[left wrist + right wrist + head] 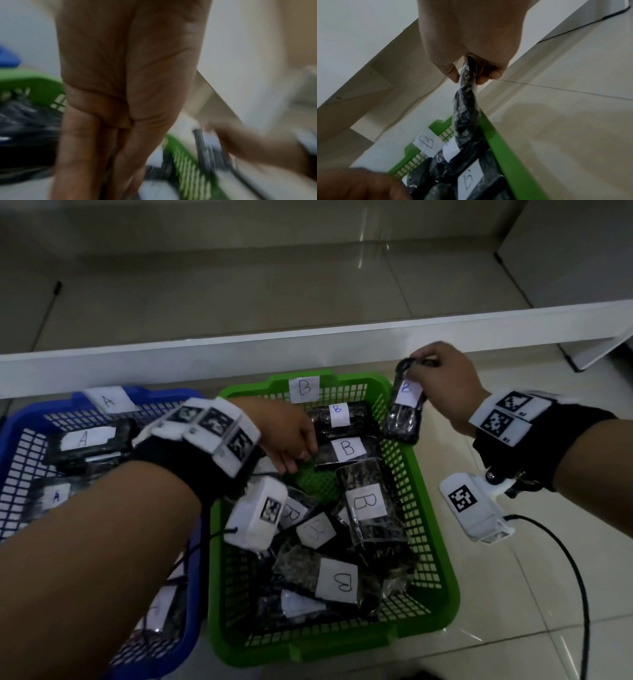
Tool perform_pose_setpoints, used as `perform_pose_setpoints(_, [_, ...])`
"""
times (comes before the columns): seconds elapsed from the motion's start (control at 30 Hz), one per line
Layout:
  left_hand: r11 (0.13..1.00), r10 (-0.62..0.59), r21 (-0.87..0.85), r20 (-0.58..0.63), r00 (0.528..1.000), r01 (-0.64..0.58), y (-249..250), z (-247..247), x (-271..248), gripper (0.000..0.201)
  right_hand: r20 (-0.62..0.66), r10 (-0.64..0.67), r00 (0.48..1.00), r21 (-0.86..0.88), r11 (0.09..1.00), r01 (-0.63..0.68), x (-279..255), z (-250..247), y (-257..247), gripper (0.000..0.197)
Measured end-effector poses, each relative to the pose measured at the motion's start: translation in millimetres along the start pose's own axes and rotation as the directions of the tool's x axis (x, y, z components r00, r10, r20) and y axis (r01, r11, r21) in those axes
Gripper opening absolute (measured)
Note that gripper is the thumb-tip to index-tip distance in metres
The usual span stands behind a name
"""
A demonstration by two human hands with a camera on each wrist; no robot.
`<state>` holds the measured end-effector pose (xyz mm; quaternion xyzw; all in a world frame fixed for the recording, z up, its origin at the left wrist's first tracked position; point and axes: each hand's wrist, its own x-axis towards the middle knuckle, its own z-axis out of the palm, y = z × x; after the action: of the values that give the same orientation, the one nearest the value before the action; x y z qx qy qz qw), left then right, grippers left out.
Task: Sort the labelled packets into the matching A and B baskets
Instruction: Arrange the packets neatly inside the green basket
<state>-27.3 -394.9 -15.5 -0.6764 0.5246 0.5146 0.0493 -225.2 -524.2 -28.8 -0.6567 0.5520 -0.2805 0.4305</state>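
Head view: the right hand (442, 381) pinches the top end of a black packet (406, 409) with a white B label, which hangs over the far right rim of the green basket (442, 546). The right wrist view shows thumb and fingers (493, 75) closed on the packet's upper end, its lower end at the rim. The green basket bears a B tag (304, 389) on its far wall and holds many black B packets. The left hand (291, 436) reaches down into this basket, fingers extended and only loosely bent, gripping nothing, just beside a B packet (346, 450). To the left, touching the green one, the blue basket (20, 422) bears an A tag (109, 399) and holds A packets (87, 441). Both baskets sit on a tiled floor (513, 594).
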Motion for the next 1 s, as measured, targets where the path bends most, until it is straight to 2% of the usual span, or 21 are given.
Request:
perform_pose_setpoints(0.03, [0.983, 0.001, 0.185, 0.007, 1.000, -0.003, -3, 7, -3, 0.034, -0.037, -0.002, 0.999, 0.033, 0.999, 0.003, 2, 2, -5, 0.016])
perform_pose_setpoints(0.1, [0.846, 0.048, 0.532, -0.001, 0.999, -0.040, -9, 34, -3, 0.038, -0.072, 0.003, 0.997, 0.116, 0.993, 0.005, 4, 7, -15, 0.013])
perform_pose_setpoints(0.17, [0.727, 0.094, 0.683, 0.011, 0.996, -0.076, -15, 61, -3, 0.030, -0.062, 0.004, 0.998, 0.157, 0.988, 0.006, 3, 16, -23, 0.011])
perform_pose_setpoints(0.2, [0.708, 0.099, 0.703, 0.003, 0.995, -0.073, -20, 68, -1, 0.030, -0.037, 0.005, 0.999, 0.154, 0.988, 0.001, 1, 22, -25, 0.012])
perform_pose_setpoints(0.3, [0.690, 0.126, 0.721, -0.025, 0.992, -0.069, -33, 69, -3, 0.029, 0.132, -0.002, 0.991, 0.078, 0.997, -0.008, -10, 42, -29, 0.019])
perform_pose_setpoints(0.4, [0.653, 0.197, 0.748, -0.021, 0.980, -0.116, -39, 62, -14, 0.034, 0.349, -0.058, 0.935, -0.070, 0.994, 0.088, -27, 56, -30, 0.028])
perform_pose_setpoints(0.5, [0.628, 0.207, 0.764, 0.014, 0.978, -0.144, -42, 63, -30, 0.040, 0.446, -0.116, 0.888, -0.159, 0.966, 0.206, -42, 67, -32, 0.030])
perform_pose_setpoints(0.57, [0.640, 0.245, 0.754, -0.019, 0.969, -0.147, -45, 71, -36, 0.045, 0.505, -0.124, 0.854, -0.215, 0.940, 0.263, -48, 76, -35, 0.031])
perform_pose_setpoints(0.7, [0.714, 0.265, 0.696, -0.157, 0.951, -0.084, -51, 92, -32, 0.046, 0.572, -0.136, 0.809, -0.377, 0.832, 0.407, -54, 92, -38, 0.029])
perform_pose_setpoints(0.8, [0.745, 0.272, 0.662, -0.197, 0.942, -0.077, -50, 98, -33, 0.048, 0.577, -0.141, 0.805, -0.437, 0.779, 0.450, -55, 98, -39, 0.028])
perform_pose_setpoints(0.87, [0.776, 0.263, 0.624, -0.180, 0.948, -0.097, -48, 88, -32, 0.050, 0.569, -0.129, 0.812, -0.446, 0.781, 0.436, -53, 98, -41, 0.028])
perform_pose_setpoints(1.0, [0.840, 0.247, 0.517, -0.098, 0.964, -0.163, -52, 69, -32, 0.038, 0.568, -0.107, 0.816, -0.450, 0.790, 0.417, -51, 97, -43, 0.028])
